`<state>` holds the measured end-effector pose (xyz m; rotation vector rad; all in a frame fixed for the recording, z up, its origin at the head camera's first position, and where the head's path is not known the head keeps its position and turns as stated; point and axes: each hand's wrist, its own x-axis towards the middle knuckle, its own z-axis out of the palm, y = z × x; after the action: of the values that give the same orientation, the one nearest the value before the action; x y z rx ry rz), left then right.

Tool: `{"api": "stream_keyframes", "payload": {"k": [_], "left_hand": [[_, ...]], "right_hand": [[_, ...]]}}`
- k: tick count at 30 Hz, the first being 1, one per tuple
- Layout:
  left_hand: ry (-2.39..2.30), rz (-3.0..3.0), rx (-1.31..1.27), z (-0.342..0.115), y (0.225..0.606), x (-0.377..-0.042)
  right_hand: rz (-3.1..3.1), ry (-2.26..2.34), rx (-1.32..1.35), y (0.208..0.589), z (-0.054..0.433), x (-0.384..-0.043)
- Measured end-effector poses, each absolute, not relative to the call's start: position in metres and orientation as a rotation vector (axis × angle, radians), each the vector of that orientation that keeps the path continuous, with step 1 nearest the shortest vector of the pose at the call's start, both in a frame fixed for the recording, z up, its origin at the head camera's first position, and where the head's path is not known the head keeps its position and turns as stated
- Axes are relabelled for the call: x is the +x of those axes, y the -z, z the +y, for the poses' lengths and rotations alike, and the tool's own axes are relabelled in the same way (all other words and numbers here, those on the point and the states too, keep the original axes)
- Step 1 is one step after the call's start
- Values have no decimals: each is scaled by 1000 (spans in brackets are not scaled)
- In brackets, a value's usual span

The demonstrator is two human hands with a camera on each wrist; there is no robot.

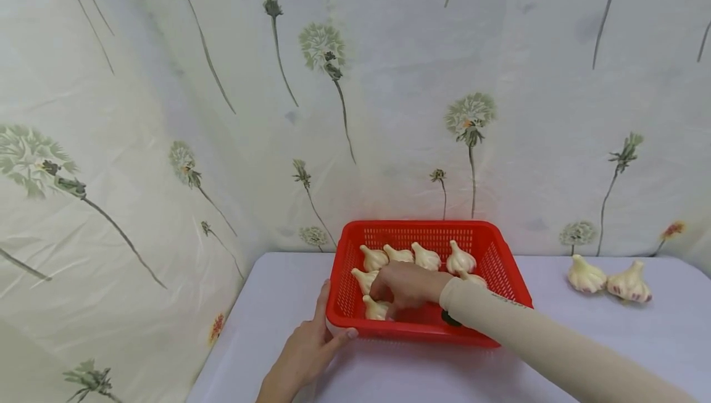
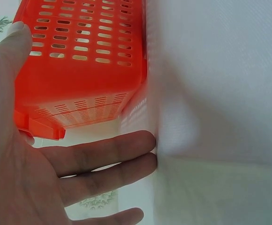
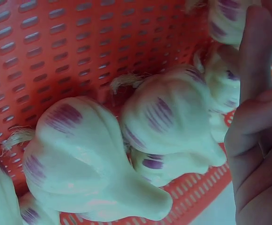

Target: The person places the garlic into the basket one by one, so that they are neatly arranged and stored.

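In the head view, my right hand reaches into a red plastic basket, its bent fingers at a whitish garlic bulb in the near left corner. The right wrist view shows the fingers against that bulb, with purple-streaked bulbs lying along the perforated wall. My left hand is at the basket's near left corner, the thumb along the front and the forefinger along the left side. Its other fingers extend straight below the rim in the left wrist view.
More garlic bulbs lie along the basket's far side. Two bulbs, one beside the other, rest on the white table to the right. A flower-patterned curtain hangs close behind the basket and along the left.
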<state>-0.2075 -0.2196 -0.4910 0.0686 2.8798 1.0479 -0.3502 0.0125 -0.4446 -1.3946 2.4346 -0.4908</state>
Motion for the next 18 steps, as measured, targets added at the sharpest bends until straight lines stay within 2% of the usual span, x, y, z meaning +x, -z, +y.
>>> {"api": "stream_keyframes", "payload": {"k": [8,18], "left_hand": [[-1033,2891,75,-218,490,-207],[-1033,2929,113,-217,492,-205]], "right_hand": [[2403,627,-1294,428,22,-347],[2503,676,-1192,386,58,-338]]}}
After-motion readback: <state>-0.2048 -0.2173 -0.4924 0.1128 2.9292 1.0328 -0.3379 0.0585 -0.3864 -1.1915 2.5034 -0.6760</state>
